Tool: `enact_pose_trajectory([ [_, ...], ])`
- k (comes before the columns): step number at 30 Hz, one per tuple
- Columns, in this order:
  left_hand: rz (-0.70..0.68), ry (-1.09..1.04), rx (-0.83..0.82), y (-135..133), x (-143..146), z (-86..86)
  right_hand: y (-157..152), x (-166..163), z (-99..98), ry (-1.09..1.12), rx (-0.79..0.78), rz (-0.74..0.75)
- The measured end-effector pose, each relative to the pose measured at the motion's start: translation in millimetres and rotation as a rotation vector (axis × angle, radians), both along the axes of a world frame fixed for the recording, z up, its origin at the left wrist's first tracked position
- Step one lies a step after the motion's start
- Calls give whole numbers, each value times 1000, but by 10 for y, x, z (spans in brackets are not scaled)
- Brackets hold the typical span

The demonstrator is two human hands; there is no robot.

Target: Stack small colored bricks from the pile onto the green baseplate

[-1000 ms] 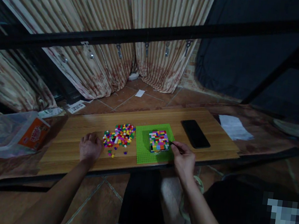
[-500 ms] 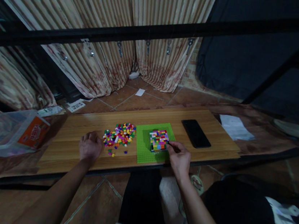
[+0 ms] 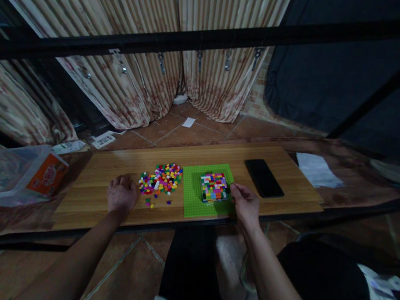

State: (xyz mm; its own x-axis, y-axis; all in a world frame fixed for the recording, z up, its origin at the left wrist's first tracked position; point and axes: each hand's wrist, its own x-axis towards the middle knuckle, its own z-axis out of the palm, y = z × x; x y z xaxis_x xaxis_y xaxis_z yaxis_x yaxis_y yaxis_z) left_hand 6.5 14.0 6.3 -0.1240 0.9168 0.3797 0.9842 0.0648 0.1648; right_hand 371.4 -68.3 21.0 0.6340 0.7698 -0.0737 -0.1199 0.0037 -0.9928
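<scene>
A small block of multicoloured toy bricks (image 3: 214, 187) stands on a green studded baseplate (image 3: 189, 207). My right hand (image 3: 247, 204) is just right of this block, thumb and fingers pinched together over the plate's right edge. What the pinch holds, if anything, is too small to make out. Resting on the wooden board at the left, my left hand (image 3: 121, 195) has its fingers curled, with nothing visible in them. Beside it lies a loose pile of small coloured bricks (image 3: 162, 179), a few strayed toward the front edge.
A black phone (image 3: 264, 178) lies right of the baseplate on the wooden board (image 3: 103, 167). A clear plastic tub (image 3: 11, 170) with an orange label sits at the left. Papers (image 3: 317, 170) lie beyond the right end. A dark metal bar (image 3: 213, 39) crosses in front of the curtains.
My right hand has drawn back a little to the right, its fingertips now apart from the brick block. My left hand has stayed in place.
</scene>
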Motion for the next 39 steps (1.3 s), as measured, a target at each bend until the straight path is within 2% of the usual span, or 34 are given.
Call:
enact_pose_trajectory([
  [9, -10, -4, -10, 3, -19, -8, 88, -3, 50, 30, -50, 86],
  [12, -17, -3, 2, 4, -27, -25, 99, 26, 20, 23, -74, 89],
  [18, -20, -5, 12, 17, -34, -40, 75, 1, -75, -94, -9, 88],
  [25, -3, 1, -1, 15, -17, -27, 73, 31, -93, -108, -18, 108],
  [28, 7, -3, -8, -2, -3, -15, -4, 31, -39, -196, -1, 85],
  [32, 11, -18, -15, -18, 8, -6, -183, -156, 169, -492, 40, 26],
  [34, 11, -20, -20, -20, 11, -5, -259, -354, 274, -593, 123, 135],
  [36, 15, -19, -24, -22, 15, -3, -301, -606, 326, -682, 169, 368],
  [39, 25, -17, -31, -30, 22, 3, -283, -999, 289, -833, 126, 647],
])
